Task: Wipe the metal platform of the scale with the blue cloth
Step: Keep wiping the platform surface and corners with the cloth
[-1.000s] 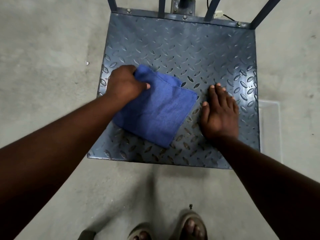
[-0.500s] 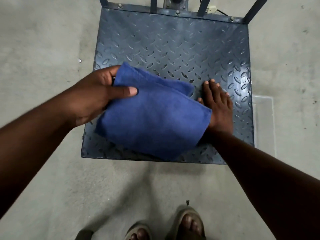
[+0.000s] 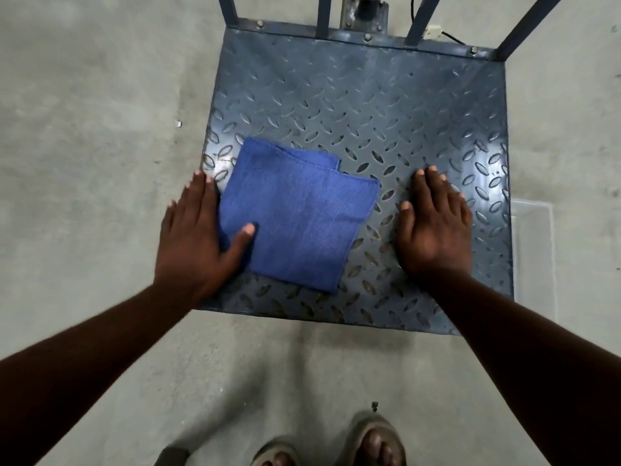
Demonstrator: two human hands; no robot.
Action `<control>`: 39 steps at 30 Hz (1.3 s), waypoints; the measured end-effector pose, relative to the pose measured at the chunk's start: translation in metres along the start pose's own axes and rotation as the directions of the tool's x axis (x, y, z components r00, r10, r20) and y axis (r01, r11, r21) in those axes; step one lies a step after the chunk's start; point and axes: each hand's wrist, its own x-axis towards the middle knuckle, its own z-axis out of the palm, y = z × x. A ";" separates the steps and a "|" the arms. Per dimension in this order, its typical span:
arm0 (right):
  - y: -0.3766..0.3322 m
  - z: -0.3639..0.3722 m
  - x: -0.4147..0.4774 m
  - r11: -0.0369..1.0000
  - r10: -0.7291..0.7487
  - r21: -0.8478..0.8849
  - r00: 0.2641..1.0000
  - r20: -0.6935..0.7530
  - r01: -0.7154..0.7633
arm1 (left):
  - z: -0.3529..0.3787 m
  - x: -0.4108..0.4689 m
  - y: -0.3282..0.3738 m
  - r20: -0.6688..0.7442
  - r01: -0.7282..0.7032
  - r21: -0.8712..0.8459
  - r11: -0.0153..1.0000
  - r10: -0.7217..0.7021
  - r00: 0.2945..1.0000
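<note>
The scale's metal platform [image 3: 369, 105] is a grey-blue tread plate lying on the concrete floor. A folded blue cloth [image 3: 302, 213] lies flat on its near left part. My left hand [image 3: 195, 237] rests at the cloth's left edge, fingers straight and together, thumb pressing on top of the cloth; I cannot tell whether the fingers lie under the cloth's edge. My right hand [image 3: 433, 220] lies flat, palm down, on the bare plate to the right of the cloth, apart from it.
Blue metal uprights [image 3: 420, 25] and a bolted post rise from the platform's far edge. A clear plastic tray [image 3: 534, 250] sits on the floor against the platform's right side. My sandalled feet [image 3: 369, 442] stand just in front of the platform's near edge.
My left hand had lifted the cloth off the plate; now the cloth lies flat again and the hand has loosened to a flat press at its left edge. The right hand stayed planted.
</note>
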 end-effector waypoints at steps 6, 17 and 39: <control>-0.003 -0.002 0.000 1.000 0.009 0.005 0.999 0.034 -0.009 | 0.009 -0.024 -0.005 -0.055 -0.012 0.067 0.998 0.016 0.998; -0.010 -0.004 0.004 0.998 -0.041 -0.044 0.997 0.066 0.044 | 0.012 -0.023 -0.012 -0.101 -0.029 0.039 0.999 0.033 0.994; -0.132 -0.004 0.074 0.967 -0.232 -0.084 0.967 0.106 0.242 | 0.018 -0.025 -0.017 -0.243 -0.081 -0.215 0.973 0.027 0.970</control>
